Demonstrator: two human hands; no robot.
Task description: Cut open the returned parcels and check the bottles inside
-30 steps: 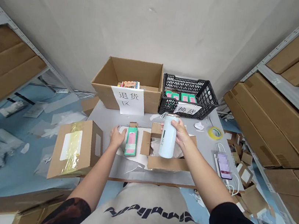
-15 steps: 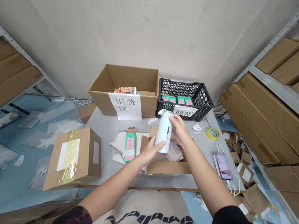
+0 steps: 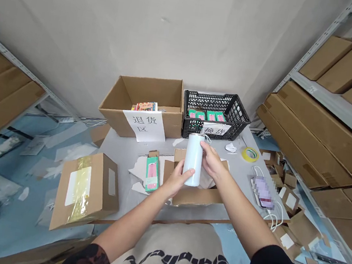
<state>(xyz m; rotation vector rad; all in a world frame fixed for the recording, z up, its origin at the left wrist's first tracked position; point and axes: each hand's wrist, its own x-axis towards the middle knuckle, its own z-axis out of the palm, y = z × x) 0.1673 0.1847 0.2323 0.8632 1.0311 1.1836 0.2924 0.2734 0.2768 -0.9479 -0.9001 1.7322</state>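
Note:
A pale blue drink bottle [image 3: 193, 158] with a strap loop at its top is held upright between my two hands. My left hand [image 3: 176, 179] grips its lower left side, and my right hand [image 3: 212, 160] is closed on its upper right side. Below the bottle stands an open cardboard box [image 3: 197, 197] with paper inside, partly hidden by my hands and arms. Left of that box lies a green and pink packaged box [image 3: 152, 173] on torn cardboard pieces.
Behind are a large open carton [image 3: 170, 122] with a paper sign and a black plastic crate [image 3: 235, 127] holding several green boxes. Yellow tape [image 3: 250, 154] and a phone [image 3: 263, 191] with white cables lie right. A taped carton [image 3: 102, 191] stands left; shelves flank both sides.
The bottle has been turned about its upright axis: the printed lettering no longer faces me, and the strap loop has gone from the left side to the right.

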